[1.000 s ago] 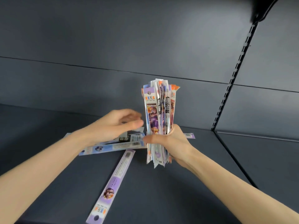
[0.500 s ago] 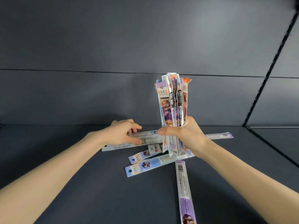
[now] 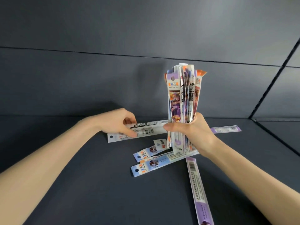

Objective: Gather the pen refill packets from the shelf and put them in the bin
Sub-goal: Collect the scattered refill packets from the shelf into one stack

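My right hand [image 3: 191, 133] grips an upright bundle of pen refill packets [image 3: 182, 95] above the dark shelf [image 3: 81, 184]. To its left, my left hand [image 3: 118, 123] pinches the end of a white packet [image 3: 146, 131] that lies flat on the shelf. Several more packets lie loose: two pale blue ones [image 3: 155, 163] below the bundle, a long purple one [image 3: 198, 190] running toward me, and a purple one [image 3: 227, 129] sticking out behind my right wrist. No bin is in view.
The shelf's dark back panel [image 3: 97, 82] rises just behind the packets. A slotted upright [image 3: 274, 82] and a seam to the neighbouring shelf bay [image 3: 279, 127] lie at the right.
My left hand came down from beside the bundle onto the white packet and closed its fingers on it. The view swung left. The bundle stayed upright in my right hand.
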`<state>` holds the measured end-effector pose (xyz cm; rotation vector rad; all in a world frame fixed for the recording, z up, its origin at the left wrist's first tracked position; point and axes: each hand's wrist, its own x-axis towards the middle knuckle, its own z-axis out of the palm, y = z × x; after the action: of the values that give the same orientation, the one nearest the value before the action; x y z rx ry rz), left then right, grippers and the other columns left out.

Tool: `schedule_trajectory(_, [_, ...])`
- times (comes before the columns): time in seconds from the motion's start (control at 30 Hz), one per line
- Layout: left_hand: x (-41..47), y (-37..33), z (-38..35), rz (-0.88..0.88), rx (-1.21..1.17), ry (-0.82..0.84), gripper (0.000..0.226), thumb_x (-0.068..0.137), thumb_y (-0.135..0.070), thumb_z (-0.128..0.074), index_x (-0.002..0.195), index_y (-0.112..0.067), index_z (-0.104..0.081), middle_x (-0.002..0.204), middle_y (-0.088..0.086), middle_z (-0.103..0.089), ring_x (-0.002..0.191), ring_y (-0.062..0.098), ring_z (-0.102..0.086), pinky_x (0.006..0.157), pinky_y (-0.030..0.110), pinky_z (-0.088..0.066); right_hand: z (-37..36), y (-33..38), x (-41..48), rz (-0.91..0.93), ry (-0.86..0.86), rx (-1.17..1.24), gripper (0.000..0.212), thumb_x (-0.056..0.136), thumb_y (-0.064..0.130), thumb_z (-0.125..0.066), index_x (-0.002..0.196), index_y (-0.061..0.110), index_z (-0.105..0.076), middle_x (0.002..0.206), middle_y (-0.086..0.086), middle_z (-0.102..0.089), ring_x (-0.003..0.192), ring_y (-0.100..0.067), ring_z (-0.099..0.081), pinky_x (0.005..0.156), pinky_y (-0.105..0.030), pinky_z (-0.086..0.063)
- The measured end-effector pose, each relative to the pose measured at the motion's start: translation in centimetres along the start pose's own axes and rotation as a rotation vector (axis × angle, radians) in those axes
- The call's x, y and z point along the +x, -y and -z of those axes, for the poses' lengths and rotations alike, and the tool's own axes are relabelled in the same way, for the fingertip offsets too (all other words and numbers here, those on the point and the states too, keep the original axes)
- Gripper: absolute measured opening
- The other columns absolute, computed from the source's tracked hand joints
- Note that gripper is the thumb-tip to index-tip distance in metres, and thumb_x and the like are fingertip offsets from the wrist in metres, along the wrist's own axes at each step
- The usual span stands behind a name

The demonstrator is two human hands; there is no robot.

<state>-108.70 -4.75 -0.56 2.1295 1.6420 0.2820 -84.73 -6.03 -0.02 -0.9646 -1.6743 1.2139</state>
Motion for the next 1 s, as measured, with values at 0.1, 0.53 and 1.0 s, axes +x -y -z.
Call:
schedule_trajectory(0.1, [-0.2,-0.3,0.2,-0.006,0.036,0.011,0.037,0.078,-0.037,-0.073,0.110,-0.021,-0.061,0.101,-0.007,-0.060,0.089,0.009,-0.057,0.077,0.021,-0.046,0.0,-0.1,0.0,0.008,0.002,-0.002,0.023,0.068,0.006,-0.080,0.066,0.017,-0.060,0.056,0.012,-0.062,0.059,0.000,-0.063,0.061,-0.017,-0.051])
schedule_trajectory(0.53, [-1.2,-1.1,0.0,0.065,0.042,-0.013,0.066,0.073,-0.054,-0.068,0.131,-0.028,-0.051,0.111,-0.008,-0.056,0.091,0.007,-0.057,0.076,0.021,-0.042,-0.1,0.5,-0.7,0.029,0.046,-0.012,0.030,0.070,0.003,-0.078,0.061,0.024,-0.059,0.054,0.015,-0.062,0.057,0.002,-0.063,0.057,-0.012,-0.050])
schedule_trajectory(1.0, [-4.0,-3.1,0.4,-0.169,0.421,-0.338,0.032,0.099,-0.033,-0.037,0.100,-0.015,-0.063,0.089,-0.004,-0.055,0.081,0.021,-0.057,0.075,0.043,-0.048,0.2,2.8,-1.6,0.103,-0.097,-0.065,0.019,0.070,0.006,-0.079,0.081,0.018,-0.070,0.081,0.001,-0.074,0.073,-0.011,-0.071,0.062,-0.015,-0.055])
